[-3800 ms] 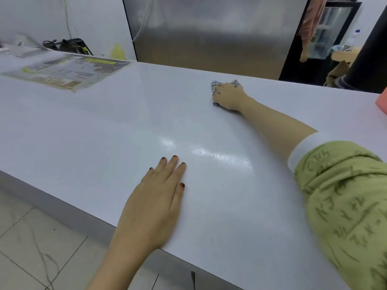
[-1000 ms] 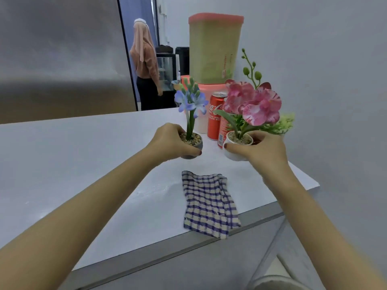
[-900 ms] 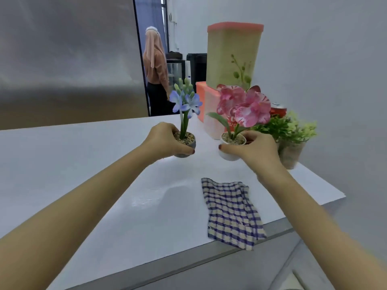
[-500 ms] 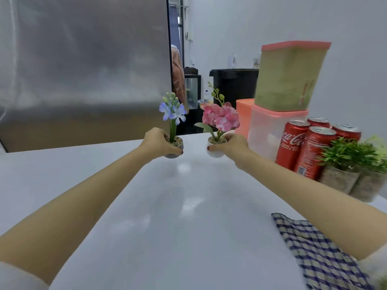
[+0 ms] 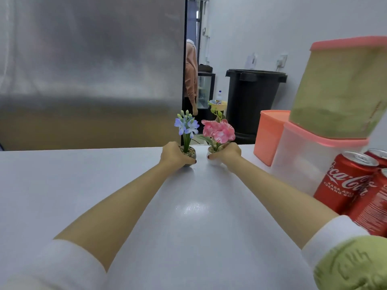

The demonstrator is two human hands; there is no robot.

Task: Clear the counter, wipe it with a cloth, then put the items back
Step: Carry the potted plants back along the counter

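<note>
Looks like the putting-back stage: the counter (image 5: pixel 188 216) gleams in the middle. The left hand (image 5: pixel 173 154) is curled round the blue flower pot (image 5: pixel 191 153) and the right hand (image 5: pixel 227 152) wraps the pink flower pot (image 5: pixel 214 161), side by side near the far edge (touching down or just above, I can't tell). Next they need setting level, then both grips loosened gently, since tall stems tip easily. The cola cans (image 5: pixel 345 185) stand at the right.

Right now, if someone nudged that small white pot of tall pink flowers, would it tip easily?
Probably tippy: pink flowers rise high above the small white pot. Likely light, as the right hand alone grips it. It might slide on the glossy white counter.
</note>
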